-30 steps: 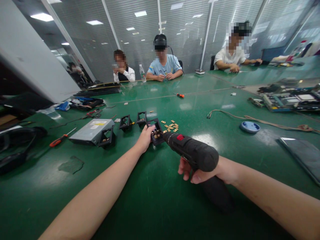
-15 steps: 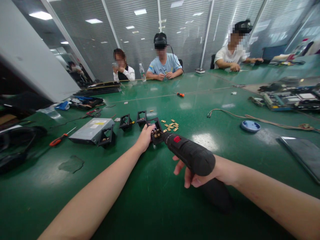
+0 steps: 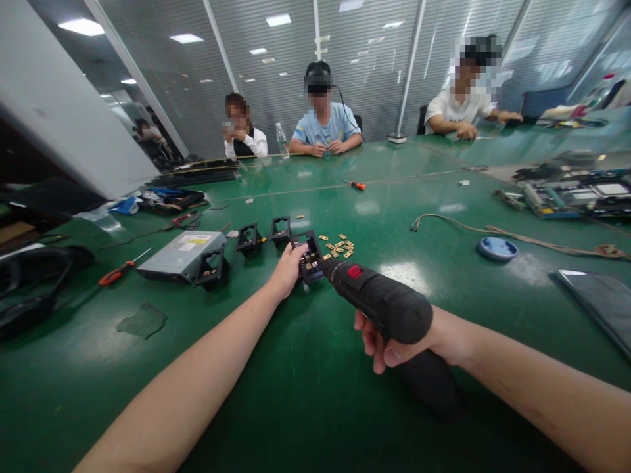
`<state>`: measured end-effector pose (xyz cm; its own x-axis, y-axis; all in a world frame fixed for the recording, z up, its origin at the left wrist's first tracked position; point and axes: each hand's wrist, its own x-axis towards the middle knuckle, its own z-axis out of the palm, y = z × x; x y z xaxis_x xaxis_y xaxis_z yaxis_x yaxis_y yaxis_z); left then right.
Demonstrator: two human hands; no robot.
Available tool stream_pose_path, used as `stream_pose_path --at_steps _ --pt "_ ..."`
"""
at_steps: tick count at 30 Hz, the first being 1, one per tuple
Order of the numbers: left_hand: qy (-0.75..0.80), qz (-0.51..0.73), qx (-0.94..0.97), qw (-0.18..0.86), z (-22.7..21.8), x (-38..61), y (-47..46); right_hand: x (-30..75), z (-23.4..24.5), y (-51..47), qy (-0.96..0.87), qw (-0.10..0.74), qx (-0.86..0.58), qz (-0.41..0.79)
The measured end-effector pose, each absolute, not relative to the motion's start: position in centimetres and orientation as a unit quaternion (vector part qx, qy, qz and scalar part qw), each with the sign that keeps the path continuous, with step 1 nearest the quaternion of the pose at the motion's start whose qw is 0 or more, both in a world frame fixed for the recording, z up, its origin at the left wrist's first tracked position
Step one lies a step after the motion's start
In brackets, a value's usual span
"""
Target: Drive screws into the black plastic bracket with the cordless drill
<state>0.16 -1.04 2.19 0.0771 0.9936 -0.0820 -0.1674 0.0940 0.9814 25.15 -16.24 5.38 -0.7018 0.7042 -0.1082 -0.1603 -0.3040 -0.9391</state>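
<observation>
In the head view, my left hand (image 3: 288, 268) grips the left side of a black plastic frame (image 3: 315, 270) with brass-coloured parts inside it. My right hand (image 3: 384, 345) is wrapped round the handle of a black cordless drill (image 3: 379, 292) with a red switch on top. The drill's nose points at the right edge of the frame; whether its tip touches is hidden. Several small brass plates (image 3: 340, 247) lie loose just beyond the frame. More black frames stand to the left, one (image 3: 280, 230) close by and another (image 3: 249, 240) beside it.
A silver disc drive (image 3: 180, 253) and an orange screwdriver (image 3: 118, 272) lie to the left, near headphones (image 3: 34, 289). On the right are a blue round lid (image 3: 497, 248), a cable (image 3: 458, 226), a tablet-like slab (image 3: 596, 309) and circuit boards (image 3: 576, 190). Several people sit across the table (image 3: 296, 407).
The drill and my right hand have shifted slightly right, its nose drawing back a little from the frame. My right fingers have curled in closer. The frame in my left hand has tilted slightly.
</observation>
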Motion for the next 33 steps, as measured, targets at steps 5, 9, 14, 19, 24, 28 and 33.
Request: stream_pose_path --at_steps 5,9,14,19,24,28,33 --pt "0.455 0.499 0.452 0.582 1.98 0.11 -0.89 25.12 5.07 -16.33 -0.472 0.283 -0.264 0.792" --pt "0.454 0.501 0.454 0.58 1.77 0.05 -0.7 25.07 5.36 -16.56 -0.465 0.294 -0.273 0.789" --pt "0.451 0.502 0.455 0.581 1.58 0.02 -0.56 25.0 5.49 -16.65 -0.467 0.295 -0.272 0.788" --pt "0.451 0.502 0.458 0.578 1.52 -0.02 -0.53 24.97 5.37 -16.58 -0.46 0.291 -0.271 0.793" --pt "0.457 0.5 0.459 0.575 1.36 -0.14 -0.34 24.9 5.6 -16.68 -0.457 0.295 -0.274 0.793" --pt "0.456 0.5 0.46 0.575 1.44 -0.15 -0.43 24.86 5.63 -16.64 -0.45 0.291 -0.275 0.798" --pt "0.462 0.497 0.459 0.574 1.61 -0.12 -0.69 24.87 5.4 -16.5 -0.454 0.286 -0.271 0.799"
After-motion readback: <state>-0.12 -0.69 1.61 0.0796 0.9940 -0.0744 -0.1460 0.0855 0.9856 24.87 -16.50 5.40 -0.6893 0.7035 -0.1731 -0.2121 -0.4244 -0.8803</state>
